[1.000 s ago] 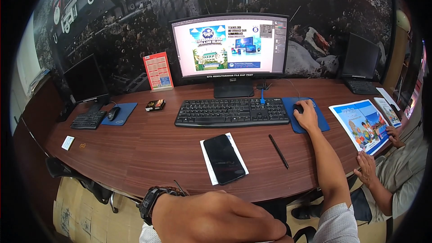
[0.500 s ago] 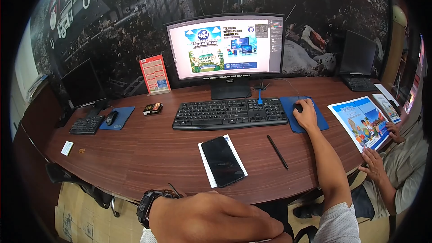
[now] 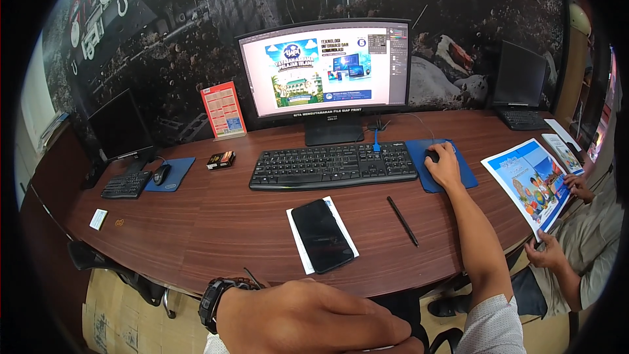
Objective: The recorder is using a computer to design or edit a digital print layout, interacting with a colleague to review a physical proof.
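My right hand [image 3: 443, 165] is wrapped round a black computer mouse [image 3: 432, 155] on a blue mouse pad [image 3: 419, 185]. Low in front of the desk edge is my left hand [image 3: 308, 318], with a black watch [image 3: 213, 301] on its wrist. Its fingers are curled together; whatever they may hold is hidden. A black keyboard [image 3: 334, 167] lies left of the mouse pad. Behind it, a lit monitor [image 3: 324, 69] shows two colourful cover designs side by side. A dark phone [image 3: 322, 236] rests on white paper [image 3: 298, 242], and a black pen [image 3: 402, 221] lies to its right.
At right, another person's hands [image 3: 549, 252] hold a colourful booklet [image 3: 527, 180]. A red desk calendar [image 3: 223, 110] and a small dark box [image 3: 221, 160] stand left of the monitor. Further left are another monitor [image 3: 122, 124], keyboard [image 3: 126, 184] and mouse [image 3: 162, 174]. A second dark monitor [image 3: 521, 75] stands far right.
The other person's nearer hand has shifted to grip the booklet's lower edge, and the booklet has tilted up and moved slightly right. My two hands stay where they were.
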Action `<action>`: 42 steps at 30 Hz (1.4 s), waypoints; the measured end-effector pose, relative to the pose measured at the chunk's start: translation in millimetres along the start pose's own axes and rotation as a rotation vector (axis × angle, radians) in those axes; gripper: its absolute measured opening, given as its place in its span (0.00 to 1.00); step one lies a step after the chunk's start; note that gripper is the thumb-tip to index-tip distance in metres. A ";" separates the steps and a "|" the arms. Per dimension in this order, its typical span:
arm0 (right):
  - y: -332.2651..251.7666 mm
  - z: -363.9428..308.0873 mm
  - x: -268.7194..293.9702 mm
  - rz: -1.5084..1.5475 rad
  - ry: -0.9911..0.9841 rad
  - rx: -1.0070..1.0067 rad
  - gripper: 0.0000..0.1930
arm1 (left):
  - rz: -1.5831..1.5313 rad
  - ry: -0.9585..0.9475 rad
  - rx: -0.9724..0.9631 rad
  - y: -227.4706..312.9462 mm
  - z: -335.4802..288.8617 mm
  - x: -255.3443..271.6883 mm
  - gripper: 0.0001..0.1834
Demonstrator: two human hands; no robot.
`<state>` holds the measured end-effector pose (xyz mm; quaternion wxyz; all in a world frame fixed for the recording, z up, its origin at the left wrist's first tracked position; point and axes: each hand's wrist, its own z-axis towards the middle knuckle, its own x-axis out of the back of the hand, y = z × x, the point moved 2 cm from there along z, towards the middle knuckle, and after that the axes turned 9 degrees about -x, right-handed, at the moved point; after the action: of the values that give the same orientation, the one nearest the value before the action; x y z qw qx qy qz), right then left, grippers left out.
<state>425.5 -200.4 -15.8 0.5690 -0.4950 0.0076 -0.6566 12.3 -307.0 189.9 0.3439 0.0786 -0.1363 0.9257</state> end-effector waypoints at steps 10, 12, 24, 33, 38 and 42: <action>1.4 1.0 -0.2 0.013 -0.021 -0.002 0.17 | 0.003 0.031 -0.042 -1.2 -6.9 -1.8 0.07; 1.7 0.8 1.3 -0.005 -0.016 0.008 0.18 | 0.019 0.071 -0.019 1.8 -4.1 -4.8 0.08; -2.8 -1.0 1.9 -0.033 -0.036 -0.032 0.19 | -0.013 0.012 -0.068 -0.5 -2.7 1.3 0.11; 4.7 2.0 -0.7 -0.031 -0.041 -0.025 0.19 | 0.036 0.019 -0.069 0.5 1.4 -0.5 0.11; -0.4 1.1 -0.3 -0.025 -0.045 -0.027 0.19 | 0.055 0.105 -0.061 -0.7 -6.6 -7.0 0.10; 0.9 0.8 0.9 -0.022 -0.036 -0.023 0.19 | 0.065 0.005 -0.057 0.2 0.2 2.7 0.09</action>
<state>426.8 -201.0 -15.4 0.5559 -0.5134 -0.0007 -0.6538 10.1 -305.6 190.7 0.3161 0.0620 -0.1644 0.9323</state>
